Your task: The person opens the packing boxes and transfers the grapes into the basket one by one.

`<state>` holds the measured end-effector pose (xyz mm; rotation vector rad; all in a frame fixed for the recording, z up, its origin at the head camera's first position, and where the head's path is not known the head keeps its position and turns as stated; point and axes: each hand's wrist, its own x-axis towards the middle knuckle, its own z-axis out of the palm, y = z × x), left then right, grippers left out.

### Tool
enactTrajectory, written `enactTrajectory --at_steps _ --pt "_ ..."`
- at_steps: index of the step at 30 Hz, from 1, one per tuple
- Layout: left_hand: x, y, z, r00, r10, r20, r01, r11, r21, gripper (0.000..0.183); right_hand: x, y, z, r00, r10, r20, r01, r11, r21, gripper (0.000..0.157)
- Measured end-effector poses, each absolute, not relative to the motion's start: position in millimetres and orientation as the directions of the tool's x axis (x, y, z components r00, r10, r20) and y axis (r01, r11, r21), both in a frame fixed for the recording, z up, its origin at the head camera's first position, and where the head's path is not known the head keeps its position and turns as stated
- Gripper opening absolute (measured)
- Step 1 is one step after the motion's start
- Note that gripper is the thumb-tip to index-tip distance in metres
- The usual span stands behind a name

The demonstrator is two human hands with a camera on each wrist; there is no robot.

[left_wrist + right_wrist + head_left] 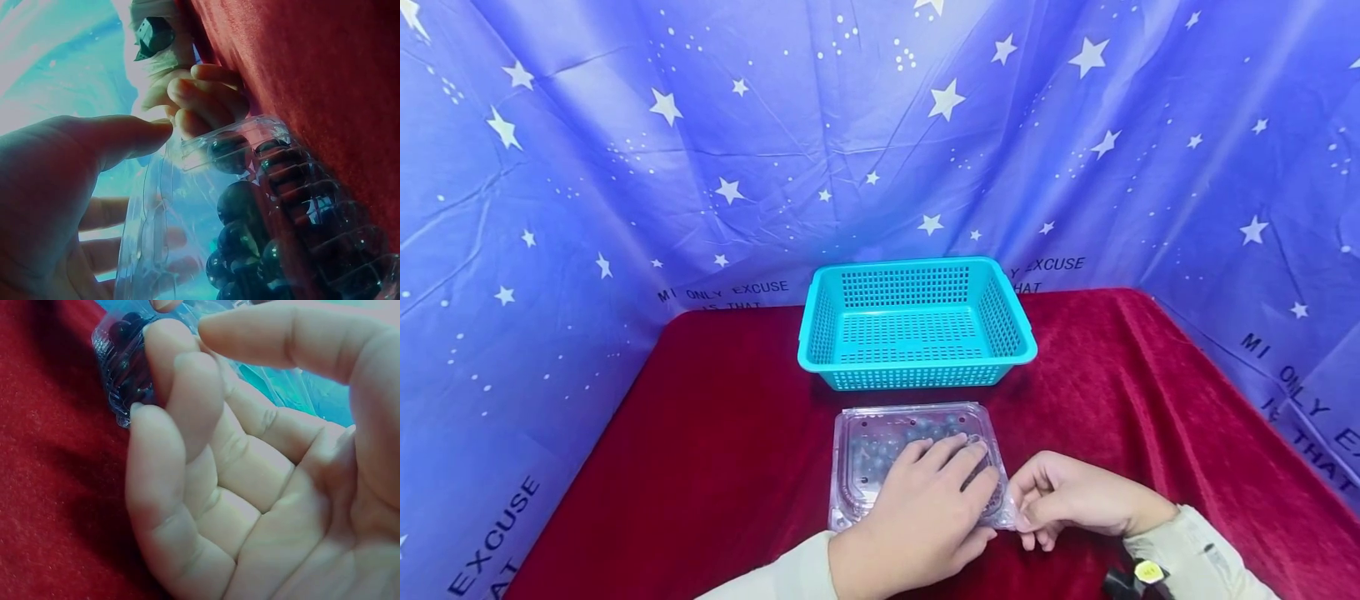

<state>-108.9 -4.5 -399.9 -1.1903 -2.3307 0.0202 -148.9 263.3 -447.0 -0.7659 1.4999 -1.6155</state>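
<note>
A clear plastic clamshell box [847, 437] with small dark round fruits, likely blueberries [872, 454], lies on the red cloth. Across its lid rests my left hand [925, 504], fingers spread and pointing away from me. My right hand [1078, 496] pinches the box's near right corner between thumb and index finger, its other fingers curled below. From the left wrist, the dark fruits [237, 206] show through the clear wall, with the right hand [209, 103] at the corner. The right wrist view shows the right hand's [244, 469] curled fingers; they hide much of the box [119, 369].
A turquoise perforated plastic basket [917, 367] stands just behind the box, with nothing in it. Red velvet cloth [715, 433] covers the table. Blue curtains [820, 125] with white stars hang at the back and both sides.
</note>
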Motion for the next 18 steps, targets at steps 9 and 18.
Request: enactTrajectory --at_steps 9,18 --pt "-108.8 -4.4 -398.3 -0.475 0.758 0.447 0.751 0.614 -0.243 0.055 -147.3 262.7 -444.4 -0.518 -0.851 -0.082 0.142 0.009 -0.99 0.018" --pt "-108.5 -4.7 -398.3 -0.476 0.758 0.447 0.755 0.612 -0.235 0.054 -146.6 262.2 -446.6 -0.523 -0.847 -0.092 0.15 0.015 -0.989 0.018"
